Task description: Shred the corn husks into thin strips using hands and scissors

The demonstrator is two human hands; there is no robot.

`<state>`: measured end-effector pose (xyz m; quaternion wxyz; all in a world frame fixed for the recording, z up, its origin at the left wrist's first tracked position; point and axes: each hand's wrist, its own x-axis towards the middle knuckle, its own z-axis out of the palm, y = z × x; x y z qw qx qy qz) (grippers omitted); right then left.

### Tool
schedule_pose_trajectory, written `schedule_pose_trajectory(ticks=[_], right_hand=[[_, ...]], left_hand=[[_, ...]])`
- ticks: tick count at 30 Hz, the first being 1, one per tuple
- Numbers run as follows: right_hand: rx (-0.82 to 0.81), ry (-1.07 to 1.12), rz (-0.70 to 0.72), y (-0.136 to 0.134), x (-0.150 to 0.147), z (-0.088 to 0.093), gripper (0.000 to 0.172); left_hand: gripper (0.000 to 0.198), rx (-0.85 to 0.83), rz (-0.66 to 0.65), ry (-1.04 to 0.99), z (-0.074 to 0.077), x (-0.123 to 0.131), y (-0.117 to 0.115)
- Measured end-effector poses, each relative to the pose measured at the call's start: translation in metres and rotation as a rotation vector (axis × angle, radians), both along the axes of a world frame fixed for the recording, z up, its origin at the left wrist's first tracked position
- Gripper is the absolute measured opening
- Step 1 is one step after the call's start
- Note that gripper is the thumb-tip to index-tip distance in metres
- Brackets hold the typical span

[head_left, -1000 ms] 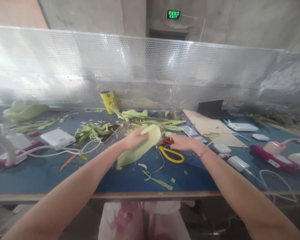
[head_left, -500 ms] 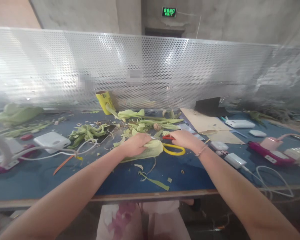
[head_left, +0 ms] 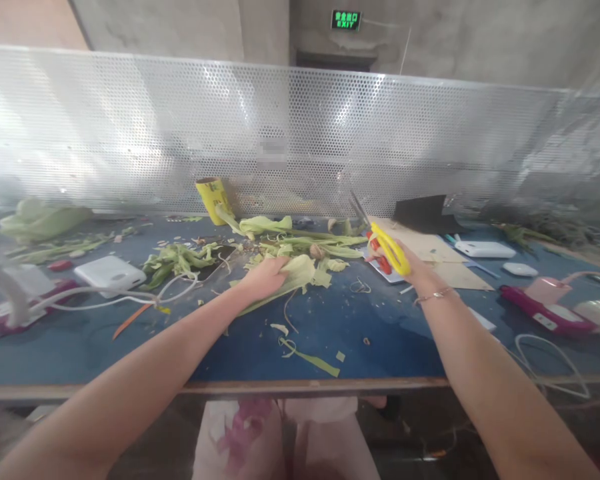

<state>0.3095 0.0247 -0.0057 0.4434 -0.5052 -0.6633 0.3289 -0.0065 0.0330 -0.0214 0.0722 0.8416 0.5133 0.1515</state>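
My left hand is closed on a broad pale green leaf, much like a corn husk, low over the blue table. My right hand grips scissors with yellow and red handles, raised to the right of the leaf and apart from it. Their blades point up and to the left, toward the mesh panel. Just beyond the leaf lies a heap of green stalks and leaves. Part of the leaf is hidden under my left fingers.
A yellow tube stands at the back. White cables run by a white box on the left. To the right are cardboard, a white device and a magenta power strip. A perforated panel closes off the back.
The scissors have moved away from the leaf, up and to the right, and now point upward. My left hand keeps its hold on the leaf, nearly in place.
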Motion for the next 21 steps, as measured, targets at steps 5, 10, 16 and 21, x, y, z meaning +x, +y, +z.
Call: schedule_pose_trajectory(ticks=[5, 10, 16, 21], right_hand=[[-0.226, 0.524, 0.212, -0.004, -0.028, -0.011, 0.015], [-0.311, 0.601, 0.248, -0.017, -0.056, -0.01, 0.016], [-0.309, 0.203, 0.215, -0.028, -0.078, -0.019, 0.035], [-0.202, -0.01, 0.216, -0.031, -0.085, -0.027, 0.058]], left_hand=[[0.027, 0.1, 0.084, -0.227, 0.007, -0.003, 0.001], [0.028, 0.075, 0.249, -0.534, 0.015, -0.007, -0.002], [0.031, -0.081, 0.312, -0.875, 0.012, -0.007, 0.003], [0.03, -0.126, 0.297, -0.992, 0.01, -0.008, 0.007]])
